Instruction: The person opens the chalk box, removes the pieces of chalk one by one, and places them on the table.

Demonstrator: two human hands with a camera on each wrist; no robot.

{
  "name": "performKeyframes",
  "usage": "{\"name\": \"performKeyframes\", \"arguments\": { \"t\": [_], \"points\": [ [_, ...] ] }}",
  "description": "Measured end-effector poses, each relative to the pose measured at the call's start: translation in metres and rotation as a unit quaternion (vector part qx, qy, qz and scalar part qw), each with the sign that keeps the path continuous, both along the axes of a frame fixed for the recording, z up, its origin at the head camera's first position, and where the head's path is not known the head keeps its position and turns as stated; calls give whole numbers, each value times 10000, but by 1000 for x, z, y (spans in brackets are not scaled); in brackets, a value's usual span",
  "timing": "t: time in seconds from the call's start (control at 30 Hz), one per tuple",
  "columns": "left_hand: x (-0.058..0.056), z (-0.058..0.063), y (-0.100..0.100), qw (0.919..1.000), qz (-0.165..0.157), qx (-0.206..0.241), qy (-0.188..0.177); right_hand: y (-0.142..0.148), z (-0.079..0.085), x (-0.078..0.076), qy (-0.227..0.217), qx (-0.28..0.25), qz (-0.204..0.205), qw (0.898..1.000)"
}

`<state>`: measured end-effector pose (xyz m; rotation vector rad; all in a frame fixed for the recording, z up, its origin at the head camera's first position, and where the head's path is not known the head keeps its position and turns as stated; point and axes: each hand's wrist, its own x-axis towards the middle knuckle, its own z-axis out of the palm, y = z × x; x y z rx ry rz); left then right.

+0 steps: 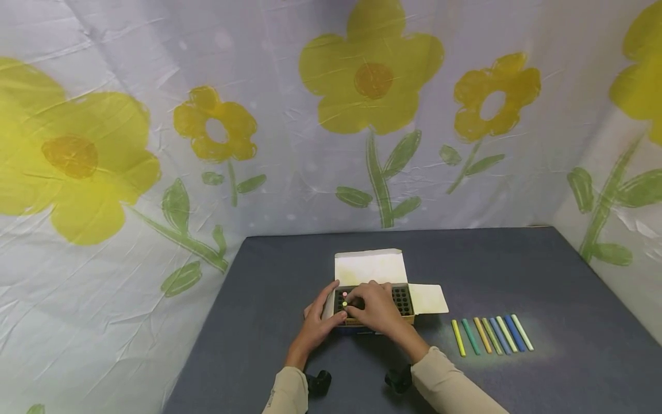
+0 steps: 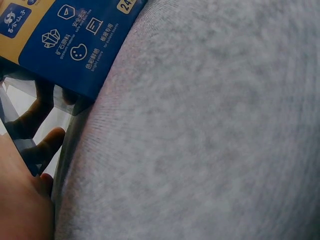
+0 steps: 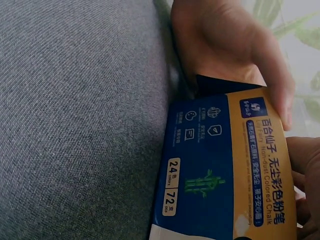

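Note:
An open chalk box [image 1: 403,300], blue and yellow with a dark holder full of holes, sits mid-table. My left hand [image 1: 316,322] grips its left end, thumb at the front edge, fingers along the side flap. In the right wrist view, the printed front of the chalk box [image 3: 210,165] faces the camera. My right hand [image 1: 380,309] reaches over the holder, thumb and index finger pinching the yellow-green chalk stick [image 1: 345,303] at the left holes. Just behind it, a pink chalk stick [image 1: 345,294] stands in the holder. The right palm hides the middle holes.
Several chalk sticks lie in a row right of the box, among them a yellow one [image 1: 458,338], an orange one [image 1: 482,335] and a blue one [image 1: 514,332]. The white lid [image 1: 369,267] stands open behind, and a side flap [image 1: 428,299] extends right. A flowered curtain surrounds the grey table [image 1: 274,276].

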<state>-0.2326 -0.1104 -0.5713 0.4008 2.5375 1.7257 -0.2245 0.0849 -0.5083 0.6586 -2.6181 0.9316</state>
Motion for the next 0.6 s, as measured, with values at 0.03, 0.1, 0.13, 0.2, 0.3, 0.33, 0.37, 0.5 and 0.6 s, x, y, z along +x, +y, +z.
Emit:
{"name": "performKeyframes", "arguments": {
  "t": [0.03,0.1,0.13,0.2,0.3,0.33,0.37,0.5,0.6],
  "points": [
    [0,0,0,10000,4,-6,-12,-1,0,0,12,22,-28,10000],
    [-1,-1,0,10000,-27,11,16,-1,0,0,74,55,-61,9999],
    [-1,-1,0,10000,-51,26,36,-2,0,0,96,73,-69,9999],
    [-1,-1,-1,10000,-68,45,58,-3,0,1,216,109,-92,9997],
    [-1,-3,0,9998,-97,104,100,-3,0,1,295,151,-81,9994],
    [-1,-3,0,9999,-79,108,85,-3,0,1,268,161,-78,9995],
    [-1,-4,0,9999,-61,116,83,-4,1,1,249,174,-74,9995],
    [-1,-4,-1,9999,-35,101,134,-5,3,0,81,227,-87,9997],
    [-2,-3,-2,9998,-63,50,195,-6,4,0,17,249,-130,9996]
  ]
}}
